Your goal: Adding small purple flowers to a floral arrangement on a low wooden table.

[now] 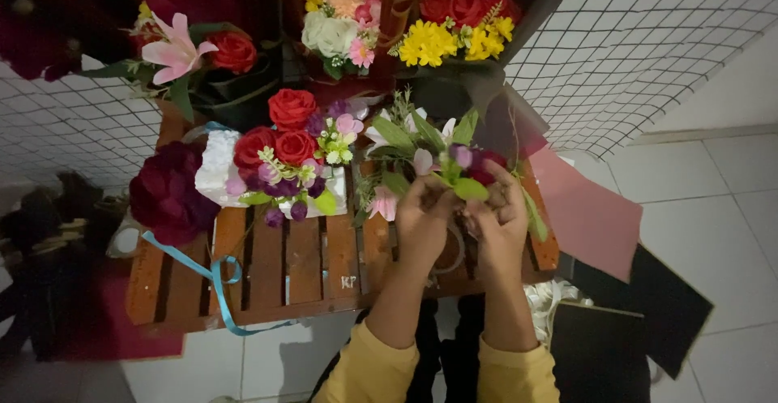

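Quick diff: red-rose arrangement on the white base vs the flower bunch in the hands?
The red-rose arrangement stands free on the slatted wooden table; the flower bunch is gripped by the left hand and right hand. The arrangement is mostly red roses with purple buds, set in a white base; the bunch is mostly green leaves with pale pink blooms and no base. Both mix small flowers over the same table.

red roses [279,131], blue ribbon [212,277], pink paper [587,216] (yellow sleeves [438,370])
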